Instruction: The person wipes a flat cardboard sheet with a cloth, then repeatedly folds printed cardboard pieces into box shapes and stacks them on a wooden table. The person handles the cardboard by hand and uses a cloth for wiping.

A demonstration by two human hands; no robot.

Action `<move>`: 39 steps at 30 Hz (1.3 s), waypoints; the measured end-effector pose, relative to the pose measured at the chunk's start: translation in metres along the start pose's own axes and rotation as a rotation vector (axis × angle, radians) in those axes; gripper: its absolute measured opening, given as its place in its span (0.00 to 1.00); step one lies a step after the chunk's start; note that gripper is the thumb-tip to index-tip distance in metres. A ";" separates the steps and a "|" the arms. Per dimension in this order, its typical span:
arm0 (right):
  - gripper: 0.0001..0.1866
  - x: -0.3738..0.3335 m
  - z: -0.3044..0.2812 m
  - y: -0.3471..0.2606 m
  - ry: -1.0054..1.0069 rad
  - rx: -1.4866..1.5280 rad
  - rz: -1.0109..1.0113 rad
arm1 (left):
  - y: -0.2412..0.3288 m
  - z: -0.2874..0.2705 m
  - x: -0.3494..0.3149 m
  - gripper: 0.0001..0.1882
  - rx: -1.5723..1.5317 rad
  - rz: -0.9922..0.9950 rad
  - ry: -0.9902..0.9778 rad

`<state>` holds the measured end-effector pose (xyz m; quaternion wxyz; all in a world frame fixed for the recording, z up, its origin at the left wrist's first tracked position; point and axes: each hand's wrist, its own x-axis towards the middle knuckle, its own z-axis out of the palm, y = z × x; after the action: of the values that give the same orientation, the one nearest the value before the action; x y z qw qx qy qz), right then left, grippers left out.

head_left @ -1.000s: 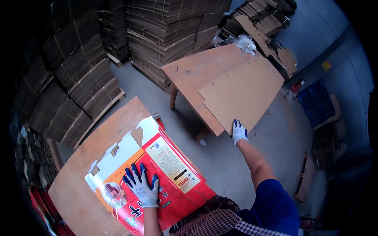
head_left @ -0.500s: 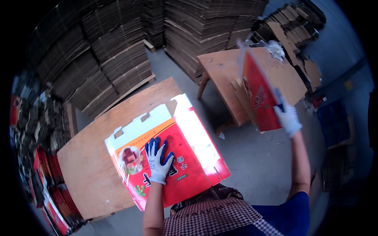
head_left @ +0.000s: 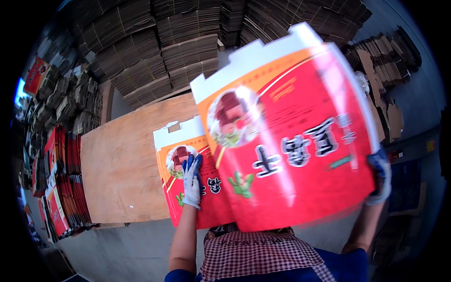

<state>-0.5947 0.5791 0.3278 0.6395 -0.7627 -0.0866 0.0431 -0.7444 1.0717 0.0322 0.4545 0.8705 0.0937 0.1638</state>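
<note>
Holding up a glossy red-and-orange cardboard sheet [head_left: 296, 127], your blue-and-white gloved right hand [head_left: 381, 176] seems to pinch its right edge, fingers partly hidden. Your gloved left hand [head_left: 191, 181] lies flat on a matching printed sheet [head_left: 211, 207] atop the tan wooden table [head_left: 124, 160].

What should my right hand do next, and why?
Probably lower the raised sheet onto the red sheet under your left hand: your right hand holds the raised one by its right edge, and it partly overlaps the other in view.
</note>
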 end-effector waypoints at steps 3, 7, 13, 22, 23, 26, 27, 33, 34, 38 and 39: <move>0.29 0.000 0.093 0.071 -0.017 0.246 0.375 | -0.019 0.005 -0.010 0.30 -0.869 -0.263 0.112; 0.26 -0.030 0.145 0.159 -0.144 0.342 0.601 | -0.009 -0.019 -0.007 0.42 -1.123 -0.484 0.231; 0.28 -0.082 0.170 0.228 -0.267 -0.014 0.602 | -0.011 -0.074 -0.020 0.44 -0.869 -0.447 0.184; 0.24 -0.075 0.191 0.183 -0.330 -0.151 0.688 | 0.085 0.051 0.046 0.36 0.492 0.064 -0.163; 0.24 -0.063 0.190 0.162 -0.396 -0.342 0.662 | 0.096 0.063 0.053 0.36 0.493 0.032 -0.233; 0.19 -0.039 0.154 0.172 -0.047 -0.574 0.234 | 0.091 0.088 0.057 0.38 0.630 -0.011 -0.268; 0.19 -0.025 0.140 0.186 0.163 -0.497 0.097 | 0.091 0.092 0.058 0.38 0.658 -0.015 -0.263; 0.22 0.050 0.038 0.210 0.116 -0.553 0.427 | 0.090 0.095 0.059 0.38 0.619 -0.015 -0.278; 0.21 0.052 0.037 0.198 0.063 -0.467 0.183 | 0.087 0.093 0.058 0.38 0.621 -0.010 -0.261; 0.16 0.074 0.082 0.114 -0.287 -0.031 0.346 | 0.084 0.089 0.055 0.38 0.609 -0.015 -0.250; 0.16 0.078 0.098 0.118 -0.316 -0.124 0.334 | 0.086 0.090 0.056 0.38 0.597 -0.009 -0.254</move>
<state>-0.5258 0.6684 0.1975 0.5538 -0.7881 -0.0608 0.2619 -0.6577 0.9723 0.0660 0.1876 0.9785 0.0838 0.0172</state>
